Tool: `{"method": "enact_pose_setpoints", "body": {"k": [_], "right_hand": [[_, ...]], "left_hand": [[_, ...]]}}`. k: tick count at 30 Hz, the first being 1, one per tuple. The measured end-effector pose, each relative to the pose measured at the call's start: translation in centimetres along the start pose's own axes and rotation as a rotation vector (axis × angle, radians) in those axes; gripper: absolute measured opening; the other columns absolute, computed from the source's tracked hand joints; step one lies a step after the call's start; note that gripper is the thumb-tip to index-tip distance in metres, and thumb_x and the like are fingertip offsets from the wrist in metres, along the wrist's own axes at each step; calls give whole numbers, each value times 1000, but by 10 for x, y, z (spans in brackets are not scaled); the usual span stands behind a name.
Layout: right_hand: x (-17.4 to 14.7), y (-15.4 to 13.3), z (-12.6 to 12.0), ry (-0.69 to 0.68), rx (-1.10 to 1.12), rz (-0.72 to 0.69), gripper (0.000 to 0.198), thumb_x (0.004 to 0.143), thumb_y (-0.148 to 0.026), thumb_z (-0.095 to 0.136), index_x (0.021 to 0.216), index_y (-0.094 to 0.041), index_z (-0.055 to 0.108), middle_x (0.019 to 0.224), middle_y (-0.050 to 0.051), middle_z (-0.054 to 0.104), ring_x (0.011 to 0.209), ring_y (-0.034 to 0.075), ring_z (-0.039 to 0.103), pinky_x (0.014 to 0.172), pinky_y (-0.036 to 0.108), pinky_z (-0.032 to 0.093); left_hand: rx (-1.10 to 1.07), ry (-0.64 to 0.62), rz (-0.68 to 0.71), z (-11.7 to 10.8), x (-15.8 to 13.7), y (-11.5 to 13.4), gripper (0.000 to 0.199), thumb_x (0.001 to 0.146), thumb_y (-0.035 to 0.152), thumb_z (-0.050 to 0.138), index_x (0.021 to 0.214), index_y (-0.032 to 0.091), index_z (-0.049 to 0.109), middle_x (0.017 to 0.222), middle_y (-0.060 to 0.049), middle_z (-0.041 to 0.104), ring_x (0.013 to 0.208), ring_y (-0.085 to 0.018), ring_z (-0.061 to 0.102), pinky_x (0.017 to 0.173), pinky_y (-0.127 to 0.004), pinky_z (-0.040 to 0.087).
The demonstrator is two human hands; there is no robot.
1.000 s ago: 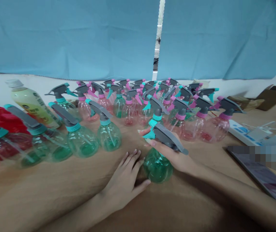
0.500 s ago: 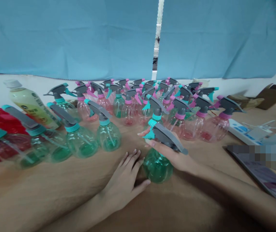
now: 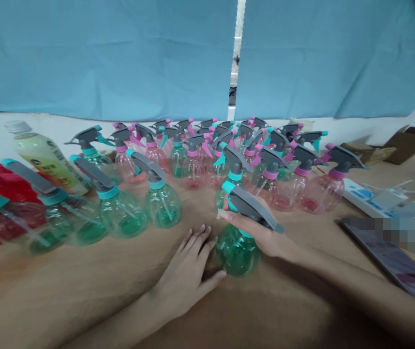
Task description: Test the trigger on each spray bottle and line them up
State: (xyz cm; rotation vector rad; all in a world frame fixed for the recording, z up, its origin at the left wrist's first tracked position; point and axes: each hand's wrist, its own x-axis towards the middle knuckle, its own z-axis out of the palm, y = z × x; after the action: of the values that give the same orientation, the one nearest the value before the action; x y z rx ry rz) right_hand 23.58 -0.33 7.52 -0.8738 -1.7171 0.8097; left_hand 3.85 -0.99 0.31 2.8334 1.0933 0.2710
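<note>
"Gripping what is the right hand [image 3: 262,233] shown, and where?"
"The green spray bottle [image 3: 238,255] is grasped high up, toward the near edge of the tabletop [image 3: 65,291]; the left hand [image 3: 187,271] is laid flat beside it, holding nothing."
"What has changed?"
"The trigger [image 3: 232,206] has been drawn inward; a pumping stroke is judged to be under way."

Around the held sprayer [image 3: 238,254], six o'clock lies open; the left hand [image 3: 187,274] blocks eight, pink sprayers [image 3: 326,194] two.
</note>
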Motion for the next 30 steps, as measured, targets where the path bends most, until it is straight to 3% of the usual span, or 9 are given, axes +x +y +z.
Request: {"method": "enact_pose_setpoints", "body": {"k": [8, 15, 23, 30], "right_hand": [[-2, 7, 1, -8, 56, -10, 6, 88, -30, 56, 89, -24, 58, 73, -4, 52, 62, 11, 44, 59, 26, 37], [-3, 5, 3, 7, 101, 63, 15, 83, -26, 58, 98, -23, 60, 73, -3, 57, 56, 11, 47, 58, 28, 40], [-2, 0, 3, 13, 110, 78, 17, 81, -24, 58, 98, -22, 60, 78, -1, 61, 66, 13, 55, 61, 28, 46], [-3, 3, 4, 22, 127, 60, 21, 81, -25, 60, 102, -23, 61, 96, 2, 67, 78, 17, 62, 72, 33, 51]], "left_hand": [[-2, 14, 2, 2, 1, -1, 60, 92, 52, 49, 135, 10, 41, 146, -18, 35, 135, -32, 30, 109, -53, 26], [-5, 14, 2, 1, 1, 0, 59, 92, 52, 48, 134, 11, 41, 146, -18, 36, 135, -32, 31, 109, -53, 27], [15, 0, 4, 1, 1, -1, 61, 92, 52, 47, 136, 10, 39, 147, -18, 35, 136, -32, 30, 109, -52, 26], [3, 9, 4, 1, 0, 0, 60, 92, 52, 48, 134, 10, 41, 146, -18, 36, 136, -31, 30, 109, -52, 26]]}}
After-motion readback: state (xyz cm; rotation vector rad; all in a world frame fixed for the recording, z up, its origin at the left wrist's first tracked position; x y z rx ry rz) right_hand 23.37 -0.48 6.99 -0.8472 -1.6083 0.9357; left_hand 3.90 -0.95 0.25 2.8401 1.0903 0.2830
